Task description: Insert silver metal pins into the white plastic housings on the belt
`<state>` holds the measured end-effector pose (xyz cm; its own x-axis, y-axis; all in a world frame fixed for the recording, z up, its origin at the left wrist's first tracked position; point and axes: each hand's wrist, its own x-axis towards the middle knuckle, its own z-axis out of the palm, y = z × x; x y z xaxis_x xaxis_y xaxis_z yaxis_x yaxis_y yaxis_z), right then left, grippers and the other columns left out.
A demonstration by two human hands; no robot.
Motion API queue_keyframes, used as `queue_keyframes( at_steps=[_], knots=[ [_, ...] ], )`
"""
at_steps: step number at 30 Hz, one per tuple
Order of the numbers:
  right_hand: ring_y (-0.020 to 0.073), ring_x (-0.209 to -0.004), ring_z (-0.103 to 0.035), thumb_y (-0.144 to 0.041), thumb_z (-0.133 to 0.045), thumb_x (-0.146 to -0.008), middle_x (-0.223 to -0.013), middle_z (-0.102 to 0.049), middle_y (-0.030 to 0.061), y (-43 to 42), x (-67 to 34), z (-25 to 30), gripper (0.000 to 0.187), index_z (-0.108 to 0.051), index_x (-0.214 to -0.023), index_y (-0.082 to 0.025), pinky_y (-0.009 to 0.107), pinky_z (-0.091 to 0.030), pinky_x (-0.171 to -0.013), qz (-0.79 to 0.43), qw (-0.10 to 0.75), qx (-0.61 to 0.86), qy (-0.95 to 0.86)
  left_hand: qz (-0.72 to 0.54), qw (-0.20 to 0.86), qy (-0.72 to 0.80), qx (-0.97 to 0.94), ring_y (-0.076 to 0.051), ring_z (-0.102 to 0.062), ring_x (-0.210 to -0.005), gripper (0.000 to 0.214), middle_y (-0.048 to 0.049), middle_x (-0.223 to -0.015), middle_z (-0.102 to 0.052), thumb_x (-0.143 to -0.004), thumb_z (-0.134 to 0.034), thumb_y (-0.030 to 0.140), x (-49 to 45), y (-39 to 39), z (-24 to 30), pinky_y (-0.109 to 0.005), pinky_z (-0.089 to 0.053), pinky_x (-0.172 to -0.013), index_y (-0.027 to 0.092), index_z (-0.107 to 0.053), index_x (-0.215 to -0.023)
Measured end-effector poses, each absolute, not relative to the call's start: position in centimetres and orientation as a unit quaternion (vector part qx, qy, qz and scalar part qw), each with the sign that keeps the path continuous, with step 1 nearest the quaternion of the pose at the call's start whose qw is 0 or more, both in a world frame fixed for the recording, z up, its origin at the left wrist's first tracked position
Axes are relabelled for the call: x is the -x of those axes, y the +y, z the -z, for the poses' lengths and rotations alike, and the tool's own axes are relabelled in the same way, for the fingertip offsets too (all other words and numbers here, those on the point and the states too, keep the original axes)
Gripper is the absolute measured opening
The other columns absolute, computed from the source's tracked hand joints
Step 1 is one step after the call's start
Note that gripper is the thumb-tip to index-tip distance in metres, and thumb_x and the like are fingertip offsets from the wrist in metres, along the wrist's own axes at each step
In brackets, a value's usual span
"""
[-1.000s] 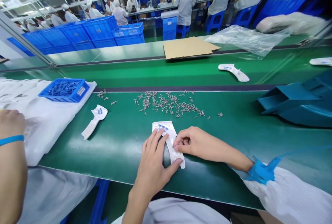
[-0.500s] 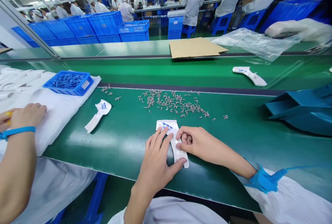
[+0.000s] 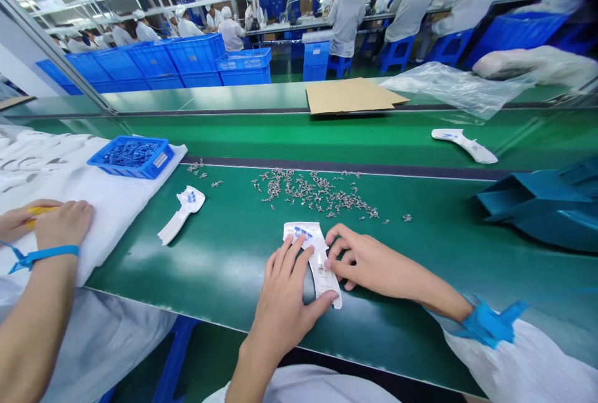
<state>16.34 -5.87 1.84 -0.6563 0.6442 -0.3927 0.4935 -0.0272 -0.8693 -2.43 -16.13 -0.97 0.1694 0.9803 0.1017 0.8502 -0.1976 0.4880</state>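
Note:
A white curved plastic part (image 3: 314,248) with small blue pieces at its top lies on the green bench (image 3: 224,253) in front of me. My left hand (image 3: 284,297) lies flat on it, fingers stretched out, thumb against its lower end. My right hand (image 3: 362,260) rests at its right edge, fingertips pressed together on its middle, pinching something too small to name. Several small metal screws (image 3: 313,191) lie scattered just beyond the part.
A second white part (image 3: 181,213) lies to the left, a third (image 3: 462,144) on the far belt. A blue tray (image 3: 131,156) sits on white cloth. A co-worker's hands (image 3: 56,222) rest at the left. A teal chute (image 3: 542,203) stands at the right. Cardboard (image 3: 350,94) lies beyond.
My right hand's fingers have uncurled a little and shifted along the part's right edge. The co-worker's hands moved further onto the white cloth. The part on the far belt drifted right.

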Motion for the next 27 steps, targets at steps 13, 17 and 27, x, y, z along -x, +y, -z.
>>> queue_keyframes(
  at_steps=[13,17,27],
  knots=[
    [0.0142,-0.074,-0.069,-0.033,-0.068,-0.085,-0.099,-0.061,0.0000,-6.0,-16.1,-1.3,0.062,-0.034,-0.137,-0.028,0.024,-0.051,-0.064,-0.621,0.099,0.366,-0.686,-0.245,0.177,0.612,-0.731,-0.029,-0.030,-0.148,0.060,-0.0092,-0.158,-0.036,-0.094,-0.057,0.041,2.8,-16.5,0.9,-0.052,-0.040,-0.113,0.030,-0.032,-0.147],
    [0.0080,-0.061,-0.060,-0.031,-0.069,-0.083,-0.097,-0.058,-0.0018,-5.3,-16.1,-1.1,0.059,-0.037,-0.133,-0.026,0.022,-0.045,-0.059,-0.671,0.117,0.368,-0.632,-0.261,0.150,0.625,-0.720,-0.026,-0.028,-0.149,0.061,-0.0083,-0.159,-0.034,-0.097,-0.051,0.035,4.5,-16.3,0.5,-0.047,-0.042,-0.113,0.031,-0.023,-0.152],
    [0.0132,-0.061,-0.063,-0.034,-0.074,-0.080,-0.075,-0.071,0.0019,2.8,-19.3,-3.1,0.043,-0.057,-0.116,-0.017,0.021,-0.047,-0.053,-0.659,0.247,0.475,-0.529,-0.155,-0.113,0.815,-0.546,-0.042,-0.025,-0.146,0.057,-0.0207,-0.151,-0.043,-0.095,-0.042,0.047,18.9,-14.1,2.6,-0.062,-0.036,-0.109,0.010,-0.050,-0.137]
  ],
)
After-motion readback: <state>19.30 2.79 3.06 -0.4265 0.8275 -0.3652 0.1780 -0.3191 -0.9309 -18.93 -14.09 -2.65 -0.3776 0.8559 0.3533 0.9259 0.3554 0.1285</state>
